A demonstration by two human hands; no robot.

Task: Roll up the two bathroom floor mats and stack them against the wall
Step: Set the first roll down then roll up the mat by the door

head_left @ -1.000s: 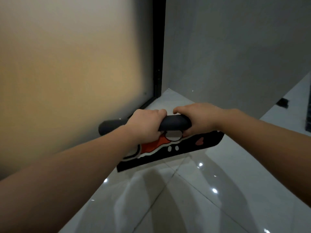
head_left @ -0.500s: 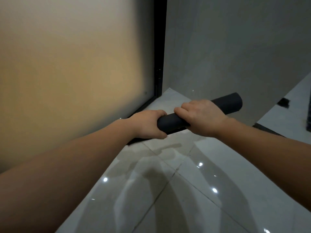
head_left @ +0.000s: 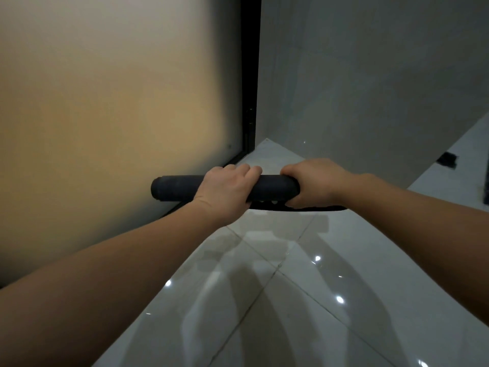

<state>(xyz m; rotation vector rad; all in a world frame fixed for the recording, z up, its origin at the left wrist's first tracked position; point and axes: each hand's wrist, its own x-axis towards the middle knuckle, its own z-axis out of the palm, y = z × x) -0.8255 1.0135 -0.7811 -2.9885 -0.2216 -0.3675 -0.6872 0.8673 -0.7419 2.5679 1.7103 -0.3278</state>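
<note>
- The rolled mat (head_left: pixel 180 188) hangs level in the air above the floor (head_left: pixel 304 300), near the corner where the frosted door (head_left: pixel 119 102) meets the grey wall (head_left: pixel 370 88).
- The left hand (head_left: pixel 225 193) wraps closed over the roll's middle, likely to stop it unwinding.
- The right hand (head_left: pixel 315 185) closes around the right end, sharing the weight.
- A loose flap (head_left: pixel 312 208) shows beneath, so the roll seems unfinished.
- A second mat is not visible.

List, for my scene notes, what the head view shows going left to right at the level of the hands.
Frosted glass panel → free end of the dark rolled-up floor mat → left hand → right hand → grey wall → small dark object on the floor.
</note>
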